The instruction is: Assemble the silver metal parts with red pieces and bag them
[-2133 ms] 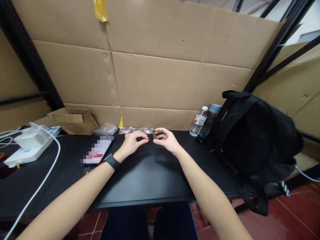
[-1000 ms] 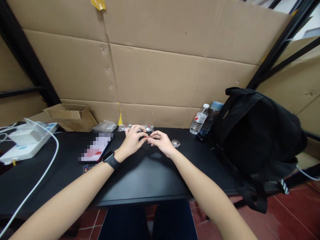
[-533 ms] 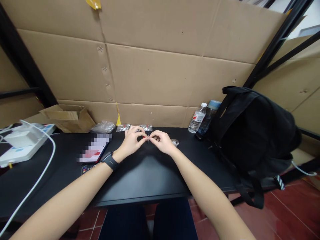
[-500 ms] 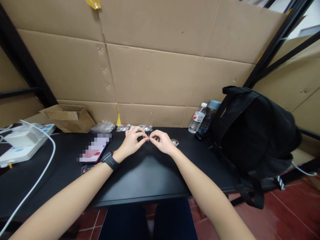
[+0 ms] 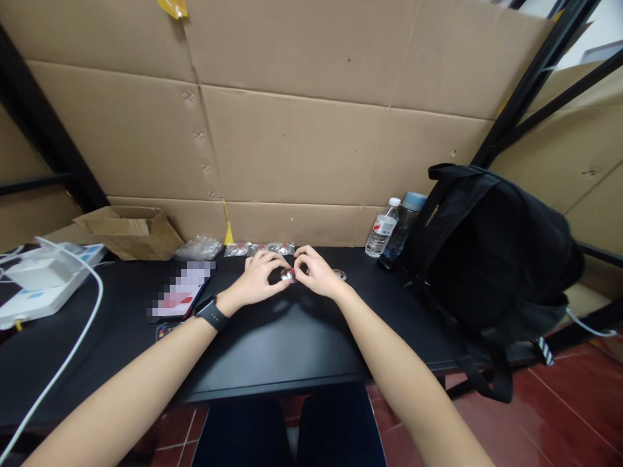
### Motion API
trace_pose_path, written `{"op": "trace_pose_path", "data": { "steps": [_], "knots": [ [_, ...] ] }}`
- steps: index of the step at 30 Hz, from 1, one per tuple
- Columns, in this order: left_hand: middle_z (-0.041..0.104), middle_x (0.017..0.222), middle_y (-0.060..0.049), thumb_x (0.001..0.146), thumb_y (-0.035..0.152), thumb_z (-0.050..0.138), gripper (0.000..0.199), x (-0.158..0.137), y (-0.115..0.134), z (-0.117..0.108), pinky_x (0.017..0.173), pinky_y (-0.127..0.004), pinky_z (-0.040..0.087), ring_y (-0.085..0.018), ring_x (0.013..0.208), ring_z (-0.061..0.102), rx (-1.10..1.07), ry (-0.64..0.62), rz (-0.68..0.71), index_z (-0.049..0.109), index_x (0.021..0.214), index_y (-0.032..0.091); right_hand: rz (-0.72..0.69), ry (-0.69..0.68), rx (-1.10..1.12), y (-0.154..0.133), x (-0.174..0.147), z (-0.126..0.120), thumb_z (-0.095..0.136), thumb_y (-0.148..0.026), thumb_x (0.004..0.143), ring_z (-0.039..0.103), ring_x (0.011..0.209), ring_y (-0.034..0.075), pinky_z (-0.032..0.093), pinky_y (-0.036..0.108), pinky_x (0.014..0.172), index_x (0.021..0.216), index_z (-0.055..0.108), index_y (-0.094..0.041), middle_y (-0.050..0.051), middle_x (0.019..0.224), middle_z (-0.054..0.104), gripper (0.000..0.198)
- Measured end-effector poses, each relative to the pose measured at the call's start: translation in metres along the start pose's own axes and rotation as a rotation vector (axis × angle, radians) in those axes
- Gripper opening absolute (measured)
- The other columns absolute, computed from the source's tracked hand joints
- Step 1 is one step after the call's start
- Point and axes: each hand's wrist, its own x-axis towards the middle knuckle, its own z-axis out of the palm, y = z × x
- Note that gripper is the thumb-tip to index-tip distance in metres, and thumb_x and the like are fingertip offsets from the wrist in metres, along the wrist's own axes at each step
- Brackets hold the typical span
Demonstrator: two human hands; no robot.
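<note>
Between my two hands, above the black desk, is a small shiny round metal piece [image 5: 287, 275] with a bit of red on it. My left hand [image 5: 260, 275] grips its left side between thumb and fingers. The fingers of my right hand [image 5: 314, 272] are pinched at its right edge, by the red part, and partly cover it. Another round metal piece [image 5: 340, 275] lies on the desk just beyond my right wrist. Several clear plastic packets [image 5: 238, 249] with silvery and red contents lie in a row behind my hands.
A phone [image 5: 185, 288] and a clear plastic bundle [image 5: 199, 248] lie to the left, near an open cardboard box [image 5: 131, 233] and a white power strip [image 5: 48, 285]. On the right stand a water bottle [image 5: 382, 228], a blue-lidded bottle [image 5: 403, 224] and a black backpack [image 5: 501, 259].
The round metal piece, seen edge-on as a thin line between my fingertips before, now shows its shiny face. My right fingers have shifted onto its right side.
</note>
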Motion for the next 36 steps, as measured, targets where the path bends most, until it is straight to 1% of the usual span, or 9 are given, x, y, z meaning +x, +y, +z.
{"op": "trace_pose_path", "data": {
  "steps": [4,9,12,16,18,20,23,25,36],
  "knots": [
    [0.063,0.130,-0.004,0.091,0.043,0.061,0.026,-0.001,-0.010,0.005,0.101,-0.050,0.035,-0.032,0.124,0.047,0.046,-0.061,0.005,0.068,0.115,0.033,0.017,0.023,-0.009,0.004,0.001,-0.008,0.061,-0.017,0.087,0.059,0.096,0.017,0.048,0.031,0.086,0.080,0.062,-0.018,0.007,0.115,0.054,0.007],
    [0.065,0.129,-0.005,0.093,0.024,0.051,0.030,-0.001,-0.045,0.002,0.103,-0.050,0.034,-0.031,0.125,0.048,0.101,0.031,-0.080,0.069,0.115,0.033,0.090,-0.062,-0.115,0.015,-0.002,-0.015,0.063,-0.020,0.086,0.059,0.093,0.016,0.047,0.030,0.086,0.077,0.064,-0.017,0.007,0.112,0.056,0.009],
    [0.068,0.122,-0.005,0.091,0.027,0.053,0.025,-0.003,-0.070,-0.003,0.103,-0.051,0.034,-0.033,0.121,0.050,0.145,0.013,-0.132,0.074,0.103,0.031,0.138,-0.133,-0.178,0.022,-0.003,-0.019,0.064,-0.017,0.084,0.061,0.091,0.016,0.047,0.029,0.085,0.074,0.066,-0.016,0.007,0.107,0.060,0.010],
    [0.073,0.112,-0.006,0.091,0.039,0.055,0.026,-0.007,-0.091,-0.012,0.102,-0.047,0.036,-0.031,0.114,0.054,0.125,-0.127,-0.135,0.078,0.095,0.028,0.186,-0.234,-0.248,0.028,-0.006,-0.037,0.064,-0.012,0.082,0.063,0.084,0.016,0.047,0.027,0.082,0.078,0.071,-0.016,0.005,0.091,0.066,0.009],
    [0.074,0.110,-0.006,0.093,0.044,0.053,0.030,-0.008,-0.095,-0.017,0.101,-0.043,0.038,-0.029,0.110,0.056,0.105,-0.183,-0.119,0.078,0.095,0.027,0.254,-0.217,-0.301,0.033,-0.009,-0.052,0.066,-0.015,0.082,0.065,0.085,0.017,0.048,0.027,0.081,0.088,0.074,-0.017,0.006,0.095,0.069,0.010],
    [0.074,0.108,-0.005,0.093,0.046,0.052,0.031,-0.008,-0.096,-0.022,0.099,-0.041,0.039,-0.027,0.108,0.058,0.092,-0.215,-0.091,0.077,0.094,0.026,0.339,-0.208,-0.358,0.040,-0.014,-0.068,0.074,-0.018,0.077,0.066,0.091,0.019,0.049,0.027,0.082,0.099,0.074,-0.017,0.007,0.103,0.071,0.022],
    [0.074,0.108,-0.004,0.094,0.047,0.053,0.030,-0.007,-0.096,-0.029,0.098,-0.038,0.040,-0.025,0.106,0.060,0.053,-0.234,-0.038,0.075,0.094,0.027,0.490,-0.330,-0.334,0.054,-0.023,-0.084,0.083,-0.022,0.066,0.069,0.092,0.021,0.051,0.026,0.081,0.109,0.074,-0.018,0.007,0.107,0.074,0.043],
    [0.074,0.106,-0.004,0.092,0.049,0.056,0.030,-0.007,-0.095,-0.031,0.098,-0.038,0.040,-0.025,0.105,0.061,0.032,-0.242,-0.025,0.076,0.094,0.027,0.553,-0.386,-0.287,0.062,-0.027,-0.088,0.085,-0.023,0.063,0.070,0.091,0.021,0.051,0.026,0.080,0.108,0.075,-0.018,0.006,0.105,0.075,0.046],
    [0.074,0.098,-0.002,0.090,0.039,0.061,0.019,-0.005,-0.092,-0.020,0.097,-0.036,0.039,-0.022,0.097,0.063,0.041,-0.236,0.018,0.073,0.085,0.026,0.559,-0.364,-0.262,0.064,-0.028,-0.090,0.085,-0.021,0.061,0.071,0.085,0.018,0.051,0.025,0.077,0.108,0.074,-0.019,0.004,0.101,0.077,0.048]
  ]
}}
